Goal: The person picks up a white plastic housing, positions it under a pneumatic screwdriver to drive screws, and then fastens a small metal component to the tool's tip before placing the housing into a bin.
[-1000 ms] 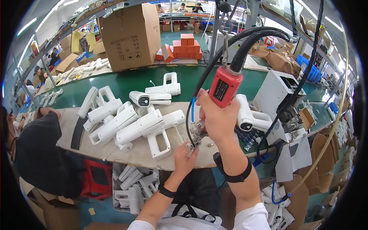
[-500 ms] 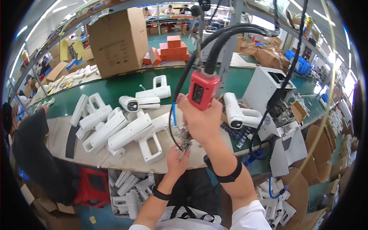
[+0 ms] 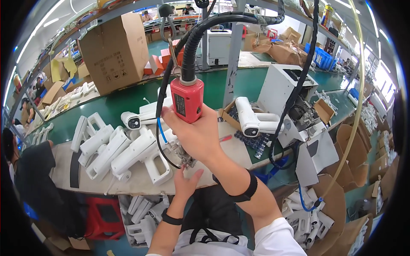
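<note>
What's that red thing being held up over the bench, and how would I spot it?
Start at the long green workbench strewn with white camera housings. Above its near edge the right hand grips a red power screwdriver, upright. It is the only red tool there, hanging from a thick black ribbed hose.

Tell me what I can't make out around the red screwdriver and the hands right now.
Head view only:
- Tip of the red power screwdriver: hidden behind the right hand.
- Small metal part at the left hand: partly covered, too small to identify.
- Left fingertips: hidden by the right forearm.
</note>
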Motion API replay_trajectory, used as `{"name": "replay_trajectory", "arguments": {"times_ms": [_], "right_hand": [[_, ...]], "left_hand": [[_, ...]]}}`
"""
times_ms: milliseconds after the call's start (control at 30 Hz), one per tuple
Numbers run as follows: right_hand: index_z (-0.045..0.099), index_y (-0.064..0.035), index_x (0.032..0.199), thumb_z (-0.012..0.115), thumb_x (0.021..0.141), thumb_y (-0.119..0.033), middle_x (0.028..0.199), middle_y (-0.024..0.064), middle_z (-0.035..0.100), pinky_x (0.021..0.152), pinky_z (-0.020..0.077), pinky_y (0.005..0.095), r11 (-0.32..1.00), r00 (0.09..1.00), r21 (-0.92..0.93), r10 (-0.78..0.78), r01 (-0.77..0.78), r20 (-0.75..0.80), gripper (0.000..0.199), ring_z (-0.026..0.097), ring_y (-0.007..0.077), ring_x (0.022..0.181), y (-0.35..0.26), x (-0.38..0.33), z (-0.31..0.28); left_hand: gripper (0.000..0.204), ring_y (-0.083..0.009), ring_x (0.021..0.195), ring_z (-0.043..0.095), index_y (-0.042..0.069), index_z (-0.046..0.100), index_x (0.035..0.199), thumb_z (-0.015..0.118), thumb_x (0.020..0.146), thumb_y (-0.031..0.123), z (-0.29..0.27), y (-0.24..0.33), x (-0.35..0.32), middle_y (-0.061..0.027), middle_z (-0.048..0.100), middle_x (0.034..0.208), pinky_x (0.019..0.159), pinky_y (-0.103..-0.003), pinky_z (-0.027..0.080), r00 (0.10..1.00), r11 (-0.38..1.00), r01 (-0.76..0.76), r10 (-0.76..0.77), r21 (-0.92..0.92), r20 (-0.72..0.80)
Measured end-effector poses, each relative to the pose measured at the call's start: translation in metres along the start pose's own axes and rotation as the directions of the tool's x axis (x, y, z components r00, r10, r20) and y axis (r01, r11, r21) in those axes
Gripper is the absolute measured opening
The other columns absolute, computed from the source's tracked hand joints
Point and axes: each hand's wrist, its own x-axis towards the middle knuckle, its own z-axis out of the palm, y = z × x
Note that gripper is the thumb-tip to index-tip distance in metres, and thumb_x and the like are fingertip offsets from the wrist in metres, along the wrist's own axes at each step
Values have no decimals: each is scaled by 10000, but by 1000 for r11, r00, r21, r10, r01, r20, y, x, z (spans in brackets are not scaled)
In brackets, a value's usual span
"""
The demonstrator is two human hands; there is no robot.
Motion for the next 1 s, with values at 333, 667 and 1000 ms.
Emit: {"name": "replay_trajectory", "arguments": {"times_ms": [333,667,1000], "right_hand": [[603,-4,909,748,790,-181,762,33,631,564,470,222,1000,999,21,-23,23,36,258,578,71,643,2,-3,-2],[587,1,957,715,780,-119,809,45,658,671,489,240,999,999,52,6,-9,41,249,605,88,726,-3,-4,-2],[598,-10,1058,727,751,-99,956,137,641,743,504,321,628,850,-610,-505,483,154,345,630,254,825,37,-64,-69]], "left_hand": [[303,-114,806,605,-23,671,947,781,745,174,-3,2,0,-74,694,900,759,-284,479,990,969,139,-130,-204,55],[234,-137,756,608,-18,657,879,736,782,179,-7,-9,-7,-119,682,821,713,-297,475,990,988,136,-139,-76,-34],[248,-157,881,608,-17,619,1063,642,830,67,-3,-26,-1,-90,673,943,810,-280,453,1000,999,19,-19,-38,2]]}}
